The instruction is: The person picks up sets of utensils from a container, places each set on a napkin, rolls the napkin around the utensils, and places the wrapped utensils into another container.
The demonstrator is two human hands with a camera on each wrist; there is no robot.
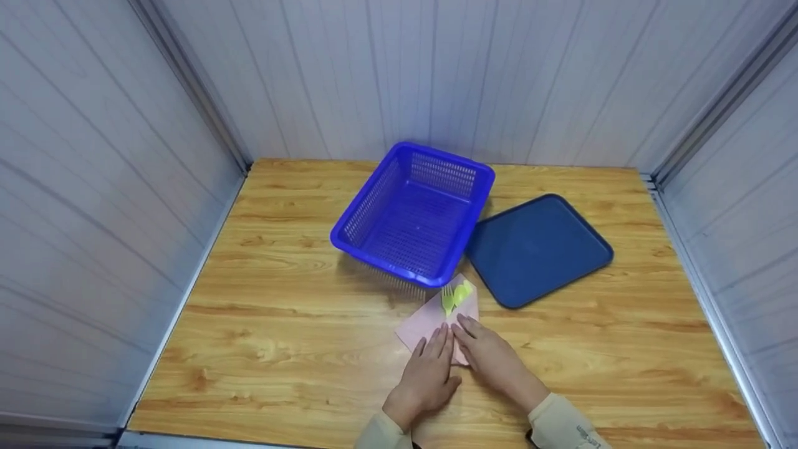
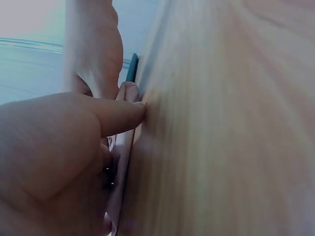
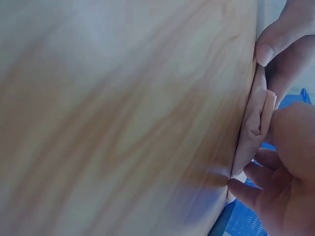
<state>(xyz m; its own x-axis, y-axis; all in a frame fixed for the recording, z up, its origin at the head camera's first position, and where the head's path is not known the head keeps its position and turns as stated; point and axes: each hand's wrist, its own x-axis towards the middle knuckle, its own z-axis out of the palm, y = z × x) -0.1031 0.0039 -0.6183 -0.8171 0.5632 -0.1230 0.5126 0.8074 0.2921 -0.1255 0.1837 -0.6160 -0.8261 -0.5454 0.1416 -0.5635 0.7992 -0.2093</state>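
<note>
1 basket [image 1: 414, 212], 1 tray [image 1: 537, 248], 1 napkin [image 1: 430, 321], 2 utensils [image 1: 456, 295].

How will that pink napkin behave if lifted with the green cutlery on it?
The pink napkin looks thin and creased, so it is probably floppy and will sag. The green cutlery lies loose at its far end, so it would likely slide off. Both hands, left hand and right hand, press it flat.

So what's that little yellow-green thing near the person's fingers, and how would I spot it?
Start at the bright blue basket in the middle of the wooden table. Just in front of its near corner lies a pale pink napkin, pressed flat by the left hand and right hand. On its far end sits the plastic cutlery, a fork plus another piece, the only yellow-green thing among blues and pink.
</note>
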